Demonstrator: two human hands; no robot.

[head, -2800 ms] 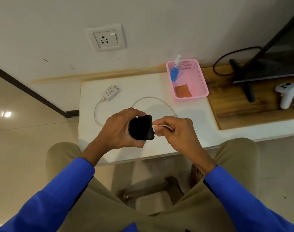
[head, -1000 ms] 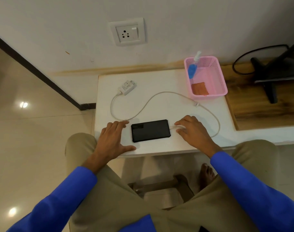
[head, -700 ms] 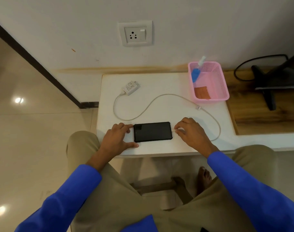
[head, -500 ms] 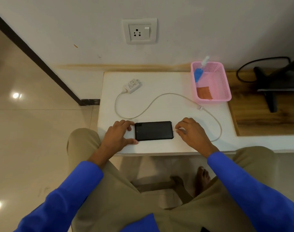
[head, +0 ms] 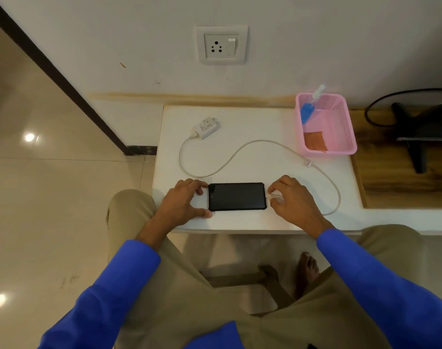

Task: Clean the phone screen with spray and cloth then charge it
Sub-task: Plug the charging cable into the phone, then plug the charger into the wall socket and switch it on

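Hands framed the phone [head: 237, 196], which lay flat and screen-up near the front edge of the white table [head: 260, 122]. The left hand [head: 183, 204] was spread open, fingertip and thumb touching the phone's left end, apparently bracing it so it would not slide. The right hand [head: 291, 199] pinched the cable plug [head: 272, 196] at the phone's right end, probably seating the connector. The pale cable [head: 230, 157] looped loosely across the table to the white adapter [head: 206, 126], which lay unplugged below the wall socket [head: 221, 45], so charging looked not yet begun. The spray bottle [head: 309, 110] leaned in a corner of the pink mesh basket [head: 345, 122], beside the folded orange cloth [head: 315, 140], both seemingly put away. The phone was a dark, glossy slab with rounded corners; the table looked smooth and matte.
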